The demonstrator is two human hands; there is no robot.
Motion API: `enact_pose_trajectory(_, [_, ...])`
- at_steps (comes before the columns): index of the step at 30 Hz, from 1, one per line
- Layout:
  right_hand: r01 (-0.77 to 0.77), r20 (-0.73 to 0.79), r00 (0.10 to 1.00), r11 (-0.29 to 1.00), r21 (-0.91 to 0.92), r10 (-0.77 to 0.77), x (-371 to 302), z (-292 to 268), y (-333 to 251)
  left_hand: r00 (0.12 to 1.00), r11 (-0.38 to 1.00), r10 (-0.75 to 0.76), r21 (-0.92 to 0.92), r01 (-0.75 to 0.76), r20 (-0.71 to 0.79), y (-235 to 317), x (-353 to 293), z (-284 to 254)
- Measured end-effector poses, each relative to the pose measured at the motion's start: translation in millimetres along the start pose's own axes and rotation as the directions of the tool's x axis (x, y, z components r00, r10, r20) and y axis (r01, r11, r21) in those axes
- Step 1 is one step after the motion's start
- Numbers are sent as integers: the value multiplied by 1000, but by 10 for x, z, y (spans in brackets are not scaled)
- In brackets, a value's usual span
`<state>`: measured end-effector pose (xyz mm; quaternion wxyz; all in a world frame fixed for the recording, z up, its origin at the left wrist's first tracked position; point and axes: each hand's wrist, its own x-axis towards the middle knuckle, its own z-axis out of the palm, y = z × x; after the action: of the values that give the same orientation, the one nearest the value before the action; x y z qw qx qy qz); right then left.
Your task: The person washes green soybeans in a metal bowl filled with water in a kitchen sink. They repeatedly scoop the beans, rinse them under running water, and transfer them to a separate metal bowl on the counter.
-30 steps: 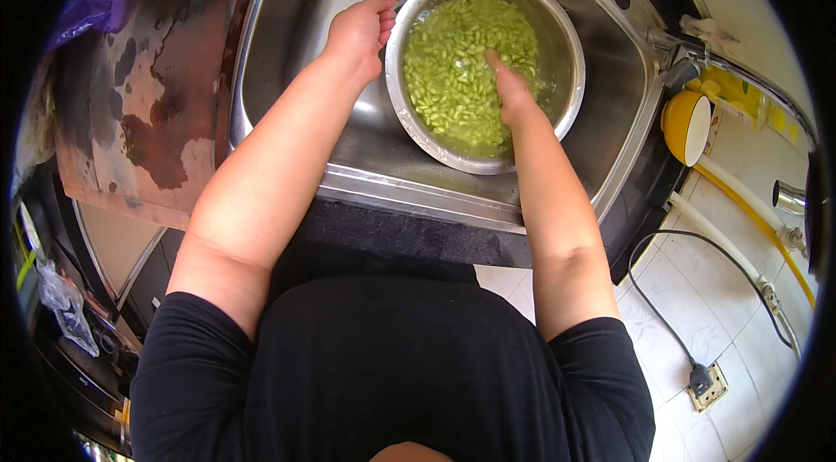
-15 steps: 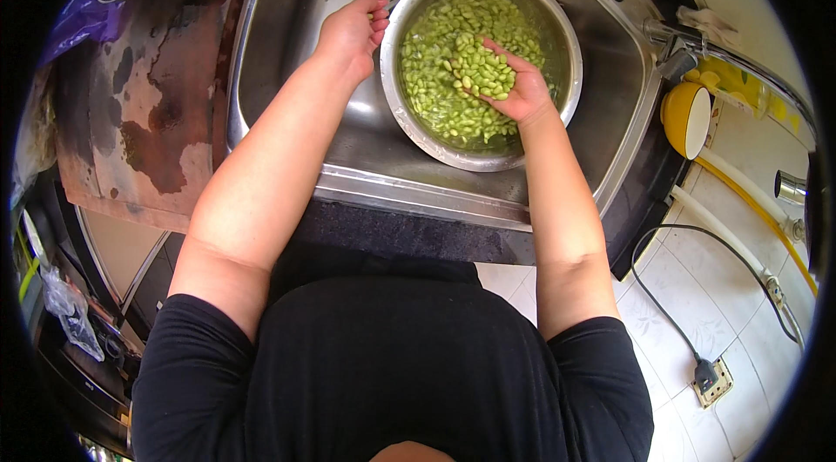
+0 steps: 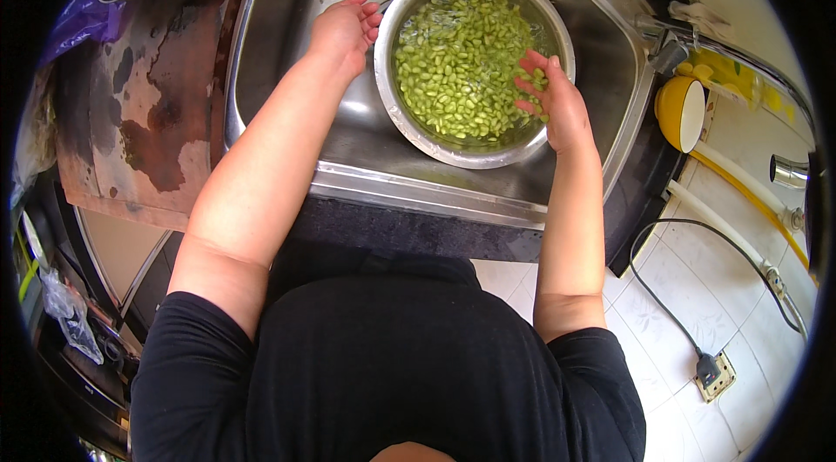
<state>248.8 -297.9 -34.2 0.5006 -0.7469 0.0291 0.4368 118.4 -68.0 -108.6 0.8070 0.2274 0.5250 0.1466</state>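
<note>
Beans [image 3: 457, 79] small, oval, wet and bright green

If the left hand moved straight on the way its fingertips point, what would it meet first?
The left hand would probably meet the metal bowl, at its left rim; depth is unclear.

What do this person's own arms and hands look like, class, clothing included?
The left sleeve and right sleeve are short, plain and black, matching the shirt, and end above the elbows. Below them the left forearm and right forearm are bare. The left hand and right hand are ungloved, with nothing visibly worn.
</note>
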Motion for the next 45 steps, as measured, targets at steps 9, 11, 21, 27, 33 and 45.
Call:
enact_pose_trajectory(9, [184, 25, 983, 953, -240, -183, -99, -101, 157, 991, 997, 69, 23, -72, 114, 40, -15, -40])
enact_pose_trajectory(11, [253, 40, 967, 925, -284, -252, -75, -143, 252, 990, 993, 74, 79, -84, 120, 31, -13, -37])
enact_pose_trajectory(21, [237, -128, 922, 796, -557, -365, 159, -284, 493, 991, 984, 98, 141, -110, 92, 11, 98, -137])
enact_pose_trajectory(27, [249, 77, 968, 872, -422, -240, 85, -90, 501, 989, 983, 97, 144, -112, 107, 30, 93, -109])
enact_pose_trajectory(33, [174, 271, 957, 549, -817, 99, 176, -8, 637, 989, 984, 97, 135, -112, 111, 48, 110, -115])
enact_pose_trajectory(45, [-266, 323, 840, 850, -455, 436, 390, 184, 926, 987, 986, 83, 131, -102, 138, 55, 102, -106])
